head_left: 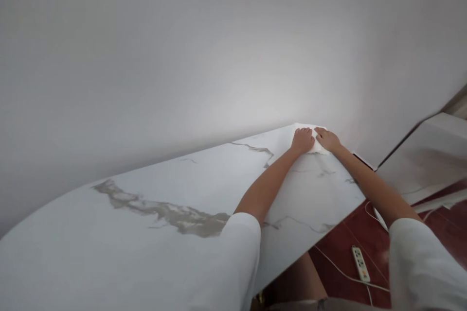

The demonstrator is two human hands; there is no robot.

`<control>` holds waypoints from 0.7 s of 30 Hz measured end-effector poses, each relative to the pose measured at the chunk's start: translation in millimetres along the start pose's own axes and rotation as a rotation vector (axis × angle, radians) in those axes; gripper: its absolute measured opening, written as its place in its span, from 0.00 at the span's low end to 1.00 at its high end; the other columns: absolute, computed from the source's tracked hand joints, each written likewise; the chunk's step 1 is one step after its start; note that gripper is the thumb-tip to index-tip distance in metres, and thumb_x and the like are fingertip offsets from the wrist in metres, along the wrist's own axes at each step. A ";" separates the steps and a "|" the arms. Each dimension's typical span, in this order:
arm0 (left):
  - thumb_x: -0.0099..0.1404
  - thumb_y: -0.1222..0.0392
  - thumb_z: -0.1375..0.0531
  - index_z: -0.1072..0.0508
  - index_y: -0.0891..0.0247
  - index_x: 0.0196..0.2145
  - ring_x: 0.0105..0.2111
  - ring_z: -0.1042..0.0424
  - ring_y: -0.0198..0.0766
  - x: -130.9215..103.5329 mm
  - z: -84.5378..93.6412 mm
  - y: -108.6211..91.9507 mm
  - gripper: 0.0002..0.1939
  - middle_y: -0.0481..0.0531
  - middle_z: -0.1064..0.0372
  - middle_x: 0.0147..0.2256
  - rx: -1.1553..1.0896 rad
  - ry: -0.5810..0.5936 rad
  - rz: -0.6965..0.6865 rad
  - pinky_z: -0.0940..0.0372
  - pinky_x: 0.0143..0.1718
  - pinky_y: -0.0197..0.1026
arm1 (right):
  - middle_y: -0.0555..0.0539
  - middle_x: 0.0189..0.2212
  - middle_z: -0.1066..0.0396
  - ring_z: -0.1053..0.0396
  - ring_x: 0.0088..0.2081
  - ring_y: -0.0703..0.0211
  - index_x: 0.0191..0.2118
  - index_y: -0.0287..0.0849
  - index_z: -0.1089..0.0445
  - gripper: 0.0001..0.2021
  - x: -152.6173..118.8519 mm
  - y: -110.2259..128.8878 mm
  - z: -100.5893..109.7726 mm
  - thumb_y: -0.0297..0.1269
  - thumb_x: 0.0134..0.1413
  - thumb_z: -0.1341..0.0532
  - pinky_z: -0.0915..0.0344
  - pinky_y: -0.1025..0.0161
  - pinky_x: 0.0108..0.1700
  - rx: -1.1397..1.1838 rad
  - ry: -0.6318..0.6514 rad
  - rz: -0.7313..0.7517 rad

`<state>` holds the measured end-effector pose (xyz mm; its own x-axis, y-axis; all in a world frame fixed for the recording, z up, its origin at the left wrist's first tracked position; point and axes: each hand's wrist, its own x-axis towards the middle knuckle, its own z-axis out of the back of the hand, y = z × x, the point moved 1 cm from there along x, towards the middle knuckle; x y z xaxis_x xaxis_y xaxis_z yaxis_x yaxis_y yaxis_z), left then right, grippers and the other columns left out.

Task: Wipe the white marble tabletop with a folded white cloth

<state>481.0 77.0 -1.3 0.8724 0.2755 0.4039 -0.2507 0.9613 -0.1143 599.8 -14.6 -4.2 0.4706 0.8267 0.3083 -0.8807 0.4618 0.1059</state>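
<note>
White cable (350,278) runs past a power strip (359,260) on the red floor (335,240) at the lower right of the head view. Bare forearms (270,180) partly hide the grey-veined, marble-patterned tabletop (164,170), which lies along a pale wall (182,58) filling the upper frame. Right of centre, a white cloth (318,148) lies under the left hand (303,140) and right hand (329,140), fingers bent; whether they grip it, I cannot tell.
</note>
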 end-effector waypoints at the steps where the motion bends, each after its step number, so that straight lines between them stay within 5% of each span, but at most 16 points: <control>1: 0.70 0.65 0.54 0.32 0.67 0.51 0.55 0.36 0.44 2.5 0.8 15.0 0.17 0.59 0.32 0.53 0.009 0.011 -0.006 0.49 0.60 0.47 | 0.43 0.61 0.35 0.33 0.58 0.51 0.59 0.42 0.34 0.23 10.8 9.1 -4.2 0.34 0.62 0.53 0.36 0.54 0.58 -0.002 -0.004 0.005; 5: 0.70 0.64 0.54 0.33 0.67 0.53 0.57 0.37 0.44 -6.0 11.4 69.4 0.18 0.60 0.33 0.56 0.055 0.038 0.022 0.49 0.61 0.48 | 0.43 0.60 0.34 0.33 0.57 0.50 0.58 0.43 0.34 0.22 41.5 57.1 -15.5 0.33 0.62 0.54 0.35 0.54 0.56 0.023 0.015 0.055; 8: 0.69 0.64 0.53 0.35 0.66 0.56 0.59 0.38 0.45 -35.4 27.6 106.7 0.20 0.61 0.35 0.58 0.084 0.066 0.078 0.50 0.62 0.50 | 0.41 0.61 0.36 0.35 0.57 0.50 0.60 0.41 0.36 0.23 50.9 107.0 -21.4 0.33 0.62 0.54 0.37 0.55 0.57 0.057 0.045 0.102; 21: 0.69 0.61 0.57 0.39 0.70 0.62 0.62 0.42 0.45 -261.4 151.8 259.0 0.27 0.62 0.41 0.63 0.195 0.115 0.336 0.50 0.64 0.49 | 0.36 0.51 0.30 0.33 0.51 0.48 0.52 0.37 0.32 0.18 17.9 391.7 -38.8 0.32 0.63 0.54 0.37 0.56 0.51 0.193 0.036 0.449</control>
<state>124.4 253.7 1.4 0.7671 0.5830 0.2678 -0.5949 0.8026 -0.0433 265.4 193.5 6.1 0.0406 0.9426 0.3315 -0.9896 -0.0079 0.1439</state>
